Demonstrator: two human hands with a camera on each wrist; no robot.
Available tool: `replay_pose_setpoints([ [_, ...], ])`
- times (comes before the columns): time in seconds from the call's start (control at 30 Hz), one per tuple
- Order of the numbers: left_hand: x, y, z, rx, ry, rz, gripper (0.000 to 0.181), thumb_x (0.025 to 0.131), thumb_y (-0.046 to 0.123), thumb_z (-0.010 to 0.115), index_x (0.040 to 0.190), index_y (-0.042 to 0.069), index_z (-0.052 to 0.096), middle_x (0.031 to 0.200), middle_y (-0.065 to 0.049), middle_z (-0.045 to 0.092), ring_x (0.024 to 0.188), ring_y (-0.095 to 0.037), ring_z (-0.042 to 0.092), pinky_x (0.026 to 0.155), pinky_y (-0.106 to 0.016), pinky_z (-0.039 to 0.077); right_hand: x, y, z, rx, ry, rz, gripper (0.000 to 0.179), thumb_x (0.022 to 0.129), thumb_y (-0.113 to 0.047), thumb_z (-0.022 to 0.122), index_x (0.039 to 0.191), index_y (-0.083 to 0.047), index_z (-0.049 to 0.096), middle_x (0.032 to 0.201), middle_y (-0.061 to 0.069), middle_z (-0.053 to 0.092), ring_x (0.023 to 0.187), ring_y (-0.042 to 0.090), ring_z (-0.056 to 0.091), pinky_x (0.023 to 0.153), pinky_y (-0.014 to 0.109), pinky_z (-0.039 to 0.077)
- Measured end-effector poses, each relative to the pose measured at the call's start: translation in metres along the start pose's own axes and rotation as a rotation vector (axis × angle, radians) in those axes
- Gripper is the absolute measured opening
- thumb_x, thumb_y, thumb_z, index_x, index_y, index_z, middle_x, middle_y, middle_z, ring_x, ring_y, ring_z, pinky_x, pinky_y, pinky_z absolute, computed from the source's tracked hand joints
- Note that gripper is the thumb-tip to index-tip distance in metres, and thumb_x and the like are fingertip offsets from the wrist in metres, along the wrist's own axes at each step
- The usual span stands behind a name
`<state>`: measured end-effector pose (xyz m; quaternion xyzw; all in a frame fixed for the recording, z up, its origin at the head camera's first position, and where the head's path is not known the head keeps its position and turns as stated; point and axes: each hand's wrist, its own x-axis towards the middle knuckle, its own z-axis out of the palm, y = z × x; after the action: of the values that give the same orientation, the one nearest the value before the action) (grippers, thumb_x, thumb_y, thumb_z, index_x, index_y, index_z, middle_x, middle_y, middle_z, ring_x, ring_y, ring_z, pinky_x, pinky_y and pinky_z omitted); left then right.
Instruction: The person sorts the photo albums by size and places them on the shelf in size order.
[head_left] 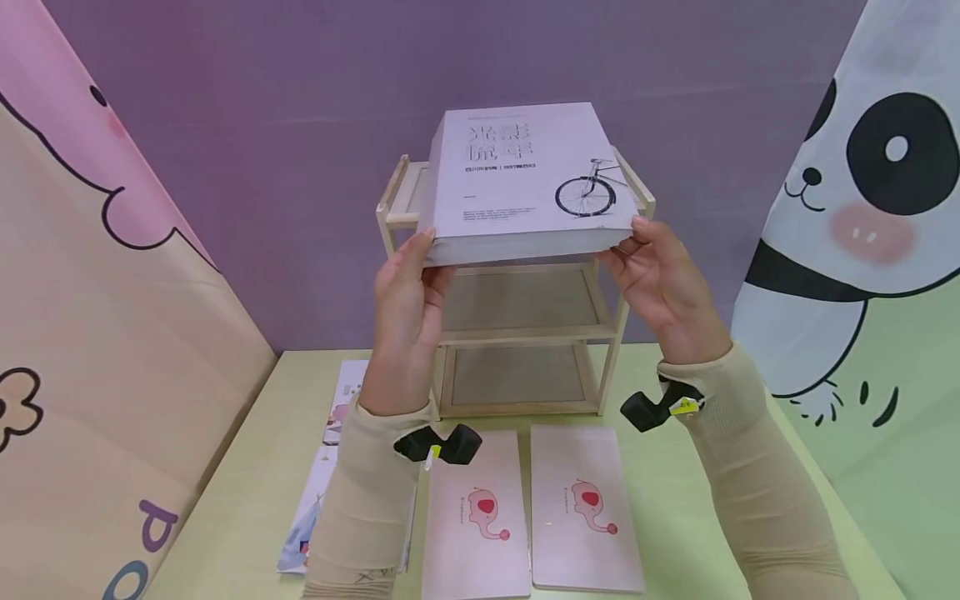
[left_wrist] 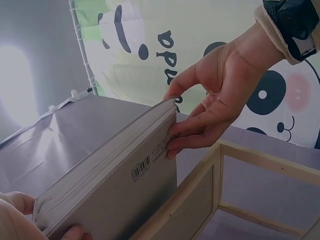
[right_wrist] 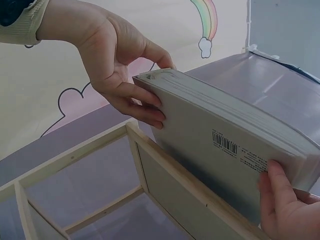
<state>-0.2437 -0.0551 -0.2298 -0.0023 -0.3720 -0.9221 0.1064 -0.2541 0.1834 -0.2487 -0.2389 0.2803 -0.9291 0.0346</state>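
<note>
A thick white book (head_left: 525,175) with a bicycle on its cover is held up in both hands at the top of a small wooden shelf rack (head_left: 517,335). My left hand (head_left: 408,317) grips its near left corner, thumb on the cover and fingers underneath. At the near right corner, my right hand (head_left: 660,279) pinches it the same way. The barcode side of the book (left_wrist: 120,185) faces down in the left wrist view, just over the rack's wooden edge. Whether the book touches the top shelf, I cannot tell.
Two white booklets with pink elephants, a left one (head_left: 472,517) and a right one (head_left: 587,508), lie on the pale green table (head_left: 697,542) before the rack. More printed booklets (head_left: 307,517) lie partly under my left forearm. A purple backdrop (head_left: 322,167) stands behind.
</note>
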Motion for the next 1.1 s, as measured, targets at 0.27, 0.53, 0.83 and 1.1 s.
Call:
replay_pose_setpoints([
  [0.27, 0.011, 0.003, 0.008, -0.048, -0.008, 0.011, 0.011, 0.09, 0.006, 0.06, 0.096, -0.002, 0.058, 0.09, -0.01, 0.057, 0.075, -0.014, 0.06, 0.068, -0.02, 0.054, 0.014, -0.002, 0.002, 0.099, 0.061, 0.017, 0.019, 0.091, 0.0, 0.053, 0.107, 0.007, 0.06, 0.095, 0.018, 0.067, 0.084, 0.025, 0.063, 0.077, 0.031, 0.054],
  [0.53, 0.021, 0.006, 0.013, -0.092, 0.047, -0.034, 0.016, 0.088, 0.005, 0.064, 0.1, -0.005, 0.06, 0.094, -0.012, 0.058, 0.078, -0.017, 0.06, 0.071, -0.023, 0.055, 0.024, -0.003, 0.001, 0.182, 0.097, 0.061, 0.022, 0.091, 0.002, 0.053, 0.111, 0.009, 0.056, 0.096, 0.023, 0.067, 0.084, 0.03, 0.064, 0.077, 0.035, 0.055],
  [0.83, 0.029, 0.01, 0.019, -0.123, 0.083, -0.086, 0.02, 0.087, 0.008, 0.065, 0.103, -0.004, 0.061, 0.092, -0.012, 0.059, 0.079, -0.018, 0.059, 0.068, -0.023, 0.054, 0.034, -0.006, 0.005, 0.2, 0.155, 0.072, 0.021, 0.093, 0.0, 0.05, 0.112, 0.008, 0.054, 0.094, 0.023, 0.067, 0.081, 0.031, 0.065, 0.074, 0.037, 0.055],
  [1.1, 0.033, 0.013, 0.024, -0.185, 0.14, -0.146, 0.024, 0.086, 0.005, 0.066, 0.108, -0.003, 0.063, 0.092, -0.013, 0.062, 0.084, -0.02, 0.061, 0.08, -0.03, 0.054, 0.041, -0.009, 0.006, 0.196, 0.199, 0.098, 0.023, 0.092, 0.001, 0.051, 0.115, 0.006, 0.054, 0.096, 0.023, 0.068, 0.085, 0.032, 0.066, 0.076, 0.039, 0.055],
])
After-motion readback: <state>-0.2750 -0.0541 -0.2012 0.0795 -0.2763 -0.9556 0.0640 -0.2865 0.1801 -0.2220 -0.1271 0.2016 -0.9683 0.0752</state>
